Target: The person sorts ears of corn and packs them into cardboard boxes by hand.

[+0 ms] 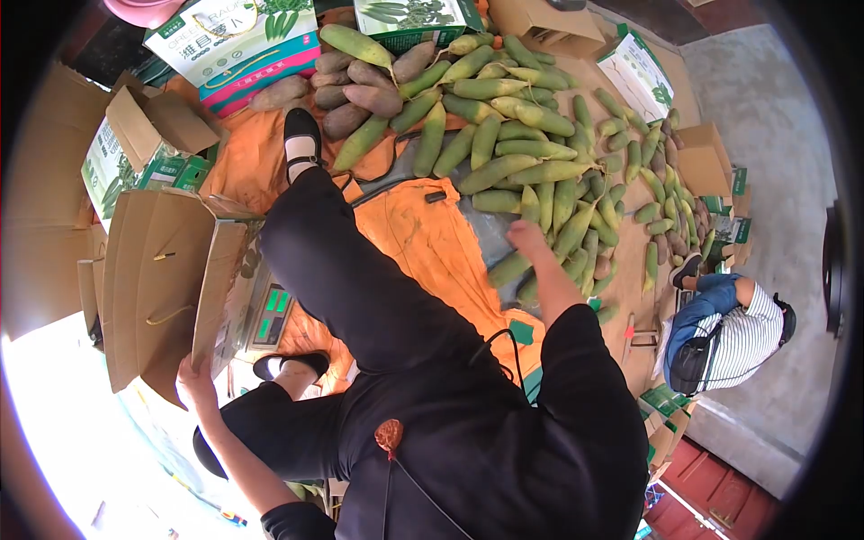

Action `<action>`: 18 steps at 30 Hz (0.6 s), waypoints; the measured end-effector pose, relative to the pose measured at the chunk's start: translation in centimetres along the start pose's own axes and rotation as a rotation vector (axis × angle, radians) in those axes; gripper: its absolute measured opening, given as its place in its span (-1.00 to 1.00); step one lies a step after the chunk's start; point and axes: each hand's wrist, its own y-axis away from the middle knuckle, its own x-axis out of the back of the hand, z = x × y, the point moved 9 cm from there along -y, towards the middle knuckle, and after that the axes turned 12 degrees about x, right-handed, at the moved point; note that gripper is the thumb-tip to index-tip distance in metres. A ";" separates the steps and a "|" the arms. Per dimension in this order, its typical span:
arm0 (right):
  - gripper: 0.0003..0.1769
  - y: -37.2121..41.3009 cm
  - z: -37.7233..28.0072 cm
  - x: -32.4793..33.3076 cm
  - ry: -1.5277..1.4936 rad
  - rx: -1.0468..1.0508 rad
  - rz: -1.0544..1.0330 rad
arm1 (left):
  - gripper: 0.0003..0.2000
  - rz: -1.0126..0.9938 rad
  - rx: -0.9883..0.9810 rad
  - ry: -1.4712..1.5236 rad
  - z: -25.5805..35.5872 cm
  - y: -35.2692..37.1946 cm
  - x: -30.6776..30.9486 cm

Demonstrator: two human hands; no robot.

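At the left, my left hand is closed on the lower edge of an open cardboard box, its flaps raised. Beside that box sits a scale with green lit digits. My right hand reaches onto the big pile of green radishes; its fingers are closed at the end of a green radish. The far side of that grip is hidden. Dark reddish radishes lie at the pile's left end.
Printed cartons stand at the back, and another open carton at the left. An orange sheet covers the floor by my legs. At the right a person in a striped top crouches near the pile.
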 end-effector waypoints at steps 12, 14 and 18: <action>-0.43 -8.5 -1.3 6.1 -0.980 -0.534 0.323 | -0.80 0.052 0.073 -0.091 0.5 0.5 0.6; -0.36 -9.3 -2.3 5.5 -1.044 -0.546 0.289 | -0.80 0.063 0.080 -0.047 0.3 0.5 0.8; -0.31 -10.9 -1.5 4.2 -1.135 -0.581 0.283 | -0.81 0.053 0.120 -0.051 1.4 1.0 1.0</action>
